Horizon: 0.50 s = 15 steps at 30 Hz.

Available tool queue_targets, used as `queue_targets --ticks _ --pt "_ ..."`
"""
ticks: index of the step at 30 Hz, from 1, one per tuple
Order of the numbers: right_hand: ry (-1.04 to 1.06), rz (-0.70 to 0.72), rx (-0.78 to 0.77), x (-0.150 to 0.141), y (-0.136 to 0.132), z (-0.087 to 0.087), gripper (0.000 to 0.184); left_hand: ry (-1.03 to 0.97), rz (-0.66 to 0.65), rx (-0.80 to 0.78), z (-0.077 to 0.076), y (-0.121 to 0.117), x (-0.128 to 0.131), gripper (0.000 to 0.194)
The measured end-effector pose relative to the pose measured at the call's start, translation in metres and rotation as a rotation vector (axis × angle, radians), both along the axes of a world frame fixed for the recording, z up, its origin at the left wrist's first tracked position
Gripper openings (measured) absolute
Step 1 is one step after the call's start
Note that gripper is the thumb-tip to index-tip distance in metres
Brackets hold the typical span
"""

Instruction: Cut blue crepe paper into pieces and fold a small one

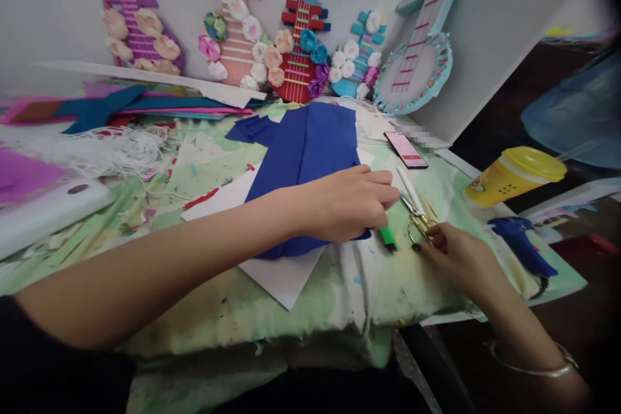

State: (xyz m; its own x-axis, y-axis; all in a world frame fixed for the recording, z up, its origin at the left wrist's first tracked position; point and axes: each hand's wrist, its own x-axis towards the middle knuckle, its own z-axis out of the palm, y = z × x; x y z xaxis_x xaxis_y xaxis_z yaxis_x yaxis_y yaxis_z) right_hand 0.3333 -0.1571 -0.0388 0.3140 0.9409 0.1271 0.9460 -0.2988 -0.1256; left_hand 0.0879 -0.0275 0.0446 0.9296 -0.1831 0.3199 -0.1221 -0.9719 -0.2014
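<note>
Folded dark blue paper (315,149) lies over a white sheet (286,281) in the middle of the table. Across it reaches my left hand (352,204), its fingers curled closed near the paper's right edge; what they hold, if anything, is hidden. My right hand (453,252) pinches the gold handles of a pair of scissors (418,218), whose blades point away to the left. Between the hands lies a green object (388,238), partly covered by my left hand. A slim white stick (410,187) rests just beyond the scissors.
Several flower-decorated lute-shaped crafts (301,45) lean on the back wall. A phone (406,150), a yellow lidded cup (517,174) and a blue-handled tool (524,246) lie at the right. White string (121,152) and coloured sheets (97,107) are heaped at the left.
</note>
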Motion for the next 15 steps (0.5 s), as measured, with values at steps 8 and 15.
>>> queue_targets --ticks 8,15 --pt "-0.007 -0.087 -0.021 0.006 0.021 0.005 0.022 0.190 -0.164 -0.396 -0.011 0.031 0.020 0.015" --pt "0.117 -0.198 -0.081 0.000 0.019 0.018 0.033 0.227 -0.260 -0.694 -0.019 0.048 0.028 0.019"
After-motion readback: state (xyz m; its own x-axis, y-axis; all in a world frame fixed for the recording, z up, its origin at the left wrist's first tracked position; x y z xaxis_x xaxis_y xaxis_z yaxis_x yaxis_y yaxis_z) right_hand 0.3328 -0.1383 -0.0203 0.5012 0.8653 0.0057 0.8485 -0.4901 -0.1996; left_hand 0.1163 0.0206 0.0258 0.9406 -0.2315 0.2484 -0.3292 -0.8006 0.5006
